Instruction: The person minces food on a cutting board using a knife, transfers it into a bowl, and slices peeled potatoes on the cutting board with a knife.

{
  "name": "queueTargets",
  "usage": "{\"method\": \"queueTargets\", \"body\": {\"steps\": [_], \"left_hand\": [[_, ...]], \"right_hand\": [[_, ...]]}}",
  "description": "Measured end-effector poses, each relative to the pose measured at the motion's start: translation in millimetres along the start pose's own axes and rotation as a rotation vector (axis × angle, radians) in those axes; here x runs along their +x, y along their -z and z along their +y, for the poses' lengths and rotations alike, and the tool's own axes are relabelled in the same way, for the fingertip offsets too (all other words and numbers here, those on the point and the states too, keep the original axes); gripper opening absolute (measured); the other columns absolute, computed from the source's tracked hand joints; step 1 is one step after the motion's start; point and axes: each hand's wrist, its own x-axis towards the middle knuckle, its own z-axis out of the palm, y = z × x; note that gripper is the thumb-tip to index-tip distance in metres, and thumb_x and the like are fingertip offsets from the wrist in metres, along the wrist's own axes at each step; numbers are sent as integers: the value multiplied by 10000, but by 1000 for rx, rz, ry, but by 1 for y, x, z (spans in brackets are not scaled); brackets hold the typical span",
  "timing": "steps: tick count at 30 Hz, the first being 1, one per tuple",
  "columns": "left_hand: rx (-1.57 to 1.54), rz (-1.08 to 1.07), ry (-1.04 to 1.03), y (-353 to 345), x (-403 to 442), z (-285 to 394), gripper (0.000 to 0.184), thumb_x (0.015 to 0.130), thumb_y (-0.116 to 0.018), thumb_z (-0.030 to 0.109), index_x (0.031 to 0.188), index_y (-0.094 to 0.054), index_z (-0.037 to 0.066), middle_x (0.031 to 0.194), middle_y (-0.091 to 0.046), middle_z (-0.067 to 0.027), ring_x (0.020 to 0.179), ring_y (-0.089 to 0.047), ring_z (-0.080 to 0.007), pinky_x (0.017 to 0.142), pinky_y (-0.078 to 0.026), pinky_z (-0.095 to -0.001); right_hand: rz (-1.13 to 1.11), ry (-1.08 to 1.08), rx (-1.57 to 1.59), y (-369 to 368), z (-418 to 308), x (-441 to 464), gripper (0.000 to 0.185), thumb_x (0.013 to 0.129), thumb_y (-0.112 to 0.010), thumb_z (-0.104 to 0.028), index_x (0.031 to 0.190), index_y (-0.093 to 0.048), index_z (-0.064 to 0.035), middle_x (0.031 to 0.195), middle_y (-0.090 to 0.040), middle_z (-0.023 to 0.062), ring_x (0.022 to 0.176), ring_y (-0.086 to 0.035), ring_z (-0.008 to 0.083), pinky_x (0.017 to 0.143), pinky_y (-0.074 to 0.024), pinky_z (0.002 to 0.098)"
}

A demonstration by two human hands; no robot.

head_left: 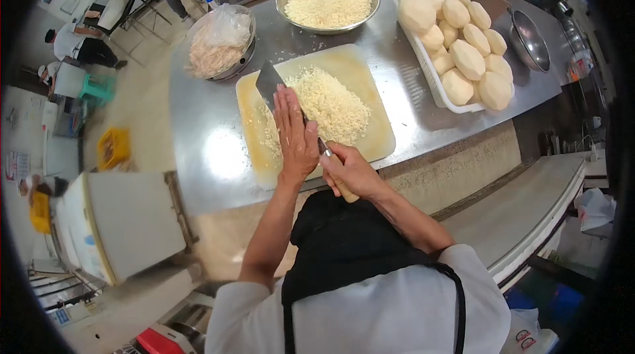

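Note:
My right hand (352, 172) is wrapped round the wooden handle of a cleaver (268, 83). My left hand (295, 134) lies flat along the side of the blade, its fingers stretched toward the far end. Beside the blade, on its right, a heap of finely chopped pale pieces (331, 106) rests on a yellowish cutting board (377, 135). A few bits are scattered on the board to the left of my left hand. The blade's lower edge is partly hidden by my left hand.
Behind the board stands a metal bowl (280, 15) of chopped pieces. A basin with a plastic bag (228, 23) is at the left. Peeled round vegetables (468, 59) fill a white basket (430, 79) at the right, near a metal bowl (529, 40). Other people (74, 43) are in the background.

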Motion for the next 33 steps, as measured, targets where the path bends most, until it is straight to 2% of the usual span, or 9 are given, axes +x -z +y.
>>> {"method": "queueTargets", "body": {"steps": [6, 9, 13, 16, 20, 21, 26, 29, 33], "left_hand": [[209, -1, 371, 32, -29, -104, 628, 1116, -425, 287, 1640, -243, -8, 1710, -234, -220, 1579, -210, -409, 1284, -149, -500], [-693, 323, 680, 48, -14, -60, 638, 1143, -326, 385, 1640, -200, 6, 1677, -313, -178, 1512, -370, -330, 1245, -302, -451], [-1743, 128, 1168, 64, -28, -4, 854, 1065, -293, 676, 1630, -285, 36, 1652, -374, -175, 1524, -346, -350, 1267, -222, -520], [-2180, -188, 676, 69, -29, -46, 867, 1068, -298, 664, 1615, -295, -8, 1651, -375, -186, 1526, -343, -361, 1266, -219, -538], [-2202, -154, 562, 84, -4, -92, 853, 1073, -323, 641, 1615, -292, -16, 1669, -341, -197, 1523, -350, -371, 1269, -249, -499], [-1860, 17, 658, 85, 3, -81, 757, 1106, -344, 543, 1626, -278, -4, 1687, -311, -192, 1534, -344, -349, 1268, -263, -480], [374, -233, 270, 27, -69, -162, 638, 1129, -371, 356, 1629, -259, -25, 1704, -250, -228, 1592, -167, -409, 1287, -107, -529], [276, -250, 324, -3, -68, -121, 682, 1112, -420, 354, 1642, -210, -19, 1704, -190, -277, 1593, -129, -431, 1282, -82, -555], [129, -136, 264, -18, -66, -87, 791, 1076, -490, 447, 1648, -192, -11, 1698, -111, -329, 1584, -57, -493, 1271, -50, -585]], "right_hand": [[-84, 5, 306, 0, 21, 10, 282, 1072, -603, -296, 1204, -543, -54, 719, -544, 7, 512, -537, 114, 482, -477, 271], [-151, -46, 616, -6, 38, 29, 231, 1083, -555, -245, 1248, -528, -87, 722, -515, 8, 494, -497, 115, 474, -453, 290], [-331, -83, 706, 9, 73, 47, 161, 1082, -543, -242, 1176, -529, -111, 682, -475, -17, 499, -472, 94, 471, -438, 273], [-277, -93, 542, 21, 87, 26, 161, 1068, -564, -223, 1178, -536, -109, 673, -473, -22, 505, -475, 93, 463, -427, 266], [-3, -135, 247, 32, 65, -36, 241, 1013, -635, -239, 1192, -593, -82, 687, -517, -19, 519, -503, 91, 478, -427, 253], [79, -132, 126, 36, 57, -50, 262, 993, -655, -253, 1182, -611, -77, 693, -536, -15, 527, -515, 89, 487, -428, 247], [624, 56, -650, 82, 27, -76, 338, 937, -723, -221, 1183, -641, -4, 671, -620, 69, 600, -619, 177, 536, -483, 353], [724, 122, -1112, 93, 29, -67, 361, 922, -673, -191, 1196, -604, 33, 733, -676, 228, 695, -694, 423, 667, -543, 515], [721, 143, -1405, 39, 68, -16, 354, 919, -645, -180, 1191, -584, 37, 801, -709, 256, 782, -711, 464, 703, -564, 544]]}}
